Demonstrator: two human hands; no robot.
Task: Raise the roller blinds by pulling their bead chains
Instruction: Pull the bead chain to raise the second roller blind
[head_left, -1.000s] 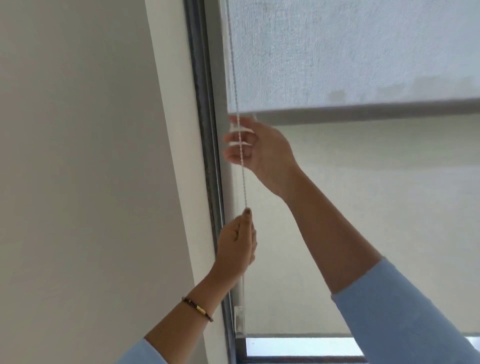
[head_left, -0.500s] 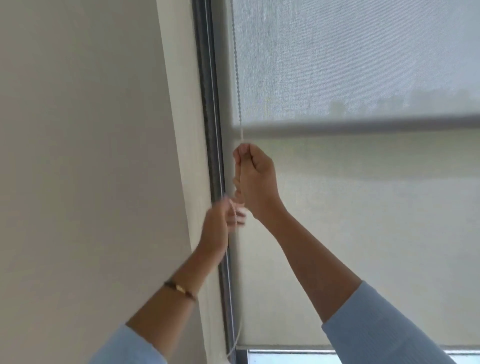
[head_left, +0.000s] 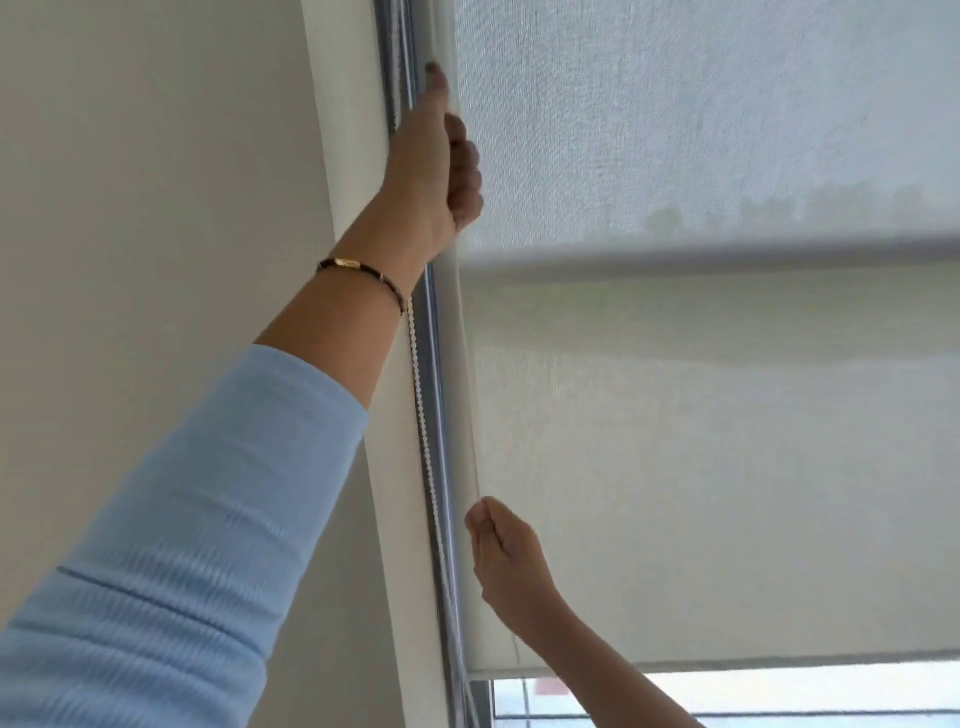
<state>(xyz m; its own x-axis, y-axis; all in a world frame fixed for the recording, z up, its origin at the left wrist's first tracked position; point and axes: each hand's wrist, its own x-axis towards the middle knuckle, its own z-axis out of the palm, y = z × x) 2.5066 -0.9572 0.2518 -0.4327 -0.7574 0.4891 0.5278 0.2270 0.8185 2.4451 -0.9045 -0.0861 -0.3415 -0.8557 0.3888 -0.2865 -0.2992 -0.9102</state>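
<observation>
Left hand (head_left: 434, 156) reached high, fist curled shut with thumb pointing up along the window frame (head_left: 402, 78); the fist appears to be wrapped around the upper run of the bead chain (head_left: 423, 415), though the chain inside it is hidden. Dark bracelet (head_left: 363, 273) with gold clasp just below that hand, blue sleeve (head_left: 197, 519) further down. Bead chain hangs straight from under the left wrist along the frame. Right hand (head_left: 506, 561) well below, fingers pinched together on a thin chain strand. Right of both hands: roller blinds (head_left: 727, 441), translucent; front one's bottom bar between the hands' heights, rear one's hem below the right hand, bright glass beneath.
</observation>
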